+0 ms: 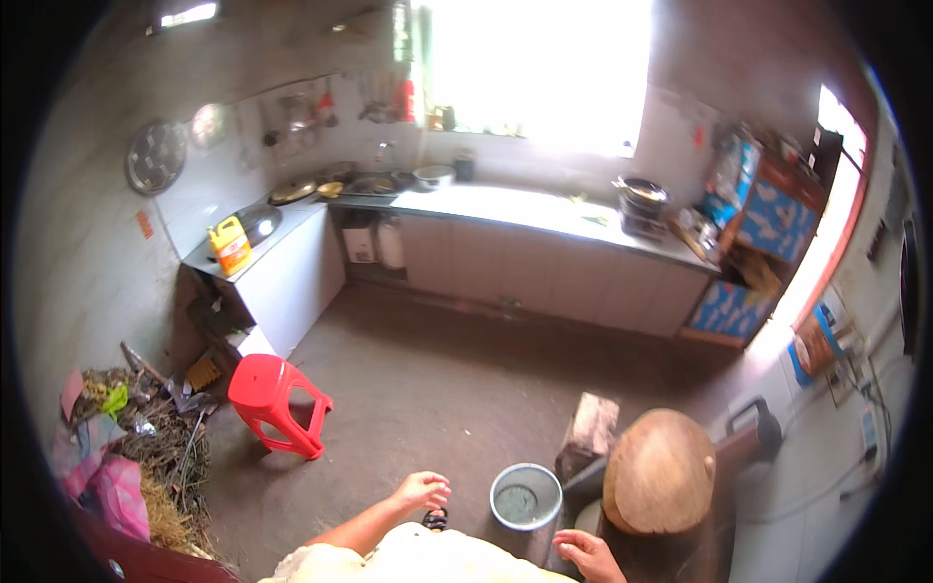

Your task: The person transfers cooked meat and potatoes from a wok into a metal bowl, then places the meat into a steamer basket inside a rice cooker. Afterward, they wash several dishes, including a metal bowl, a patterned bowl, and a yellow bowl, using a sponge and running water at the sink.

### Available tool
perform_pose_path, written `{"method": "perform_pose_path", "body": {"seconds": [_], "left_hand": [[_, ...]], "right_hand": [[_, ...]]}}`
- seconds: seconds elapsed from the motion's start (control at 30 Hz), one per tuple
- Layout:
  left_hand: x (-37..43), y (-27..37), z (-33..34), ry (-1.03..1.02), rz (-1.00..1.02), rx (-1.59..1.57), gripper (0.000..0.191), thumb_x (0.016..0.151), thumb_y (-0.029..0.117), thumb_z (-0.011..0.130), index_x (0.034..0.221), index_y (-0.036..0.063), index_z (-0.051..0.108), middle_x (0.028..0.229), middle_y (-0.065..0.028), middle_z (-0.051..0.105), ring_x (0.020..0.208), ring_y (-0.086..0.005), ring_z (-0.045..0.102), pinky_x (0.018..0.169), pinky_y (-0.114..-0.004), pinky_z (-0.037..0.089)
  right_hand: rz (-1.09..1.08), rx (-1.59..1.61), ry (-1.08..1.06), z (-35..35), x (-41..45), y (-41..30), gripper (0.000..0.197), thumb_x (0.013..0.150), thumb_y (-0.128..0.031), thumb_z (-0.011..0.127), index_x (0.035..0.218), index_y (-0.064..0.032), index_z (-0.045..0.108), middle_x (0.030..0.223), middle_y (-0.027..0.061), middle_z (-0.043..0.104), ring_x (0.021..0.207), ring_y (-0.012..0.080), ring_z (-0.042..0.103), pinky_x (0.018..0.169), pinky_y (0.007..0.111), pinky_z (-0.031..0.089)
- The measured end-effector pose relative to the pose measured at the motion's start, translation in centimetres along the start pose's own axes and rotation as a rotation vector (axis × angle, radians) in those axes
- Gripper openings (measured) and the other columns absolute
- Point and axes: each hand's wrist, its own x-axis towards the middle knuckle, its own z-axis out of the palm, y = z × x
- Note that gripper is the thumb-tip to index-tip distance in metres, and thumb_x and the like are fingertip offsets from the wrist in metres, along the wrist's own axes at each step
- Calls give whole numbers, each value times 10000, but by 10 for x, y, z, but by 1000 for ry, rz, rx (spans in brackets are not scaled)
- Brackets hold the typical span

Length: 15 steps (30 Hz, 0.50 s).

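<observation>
My left hand (424, 490) hangs over the floor in front of my body, empty, its fingers loosely bent. My right hand (585, 554) holds nothing and is low in the view, beside the dark bench or ledge on my right. Between the two hands and a little ahead stands a grey bucket (544, 490); whether liquid is in it I cannot tell. Close to my right hand, a thick round wooden board or lid (660, 466) rests on a dark support. Behind it is a squared wooden block (592, 430).
A red plastic stool (262, 386) stands on the left, near a heap of twigs and straw (175, 459) with pink plastic bags (120, 492). Across the room runs a counter (496, 200) with a pot (641, 191). A yellow jug (229, 244) sits on its left arm. Cables (809, 510) hang at the right wall.
</observation>
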Motion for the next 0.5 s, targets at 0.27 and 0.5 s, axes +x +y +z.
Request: {"method": "perform_pose_path", "body": {"seconds": [0.27,0.5], "left_hand": [[28,-5,-138,213,86,-269,211,901,134,558,1074,16,582,956,-109,661,763,-192,659,638,-326,563],[24,45,-218,371,218,-354,173,914,104,519,1054,23,579,935,-98,653,746,-174,645,643,-311,552]], "right_hand": [[-44,-235,-274,90,153,-42,347,870,-159,632,1206,-99,575,1023,58,638,911,129,600,767,245,482],[286,-351,-434,166,266,-54,295,938,-161,555,1190,-8,569,1064,61,641,957,132,597,815,279,495]]}}
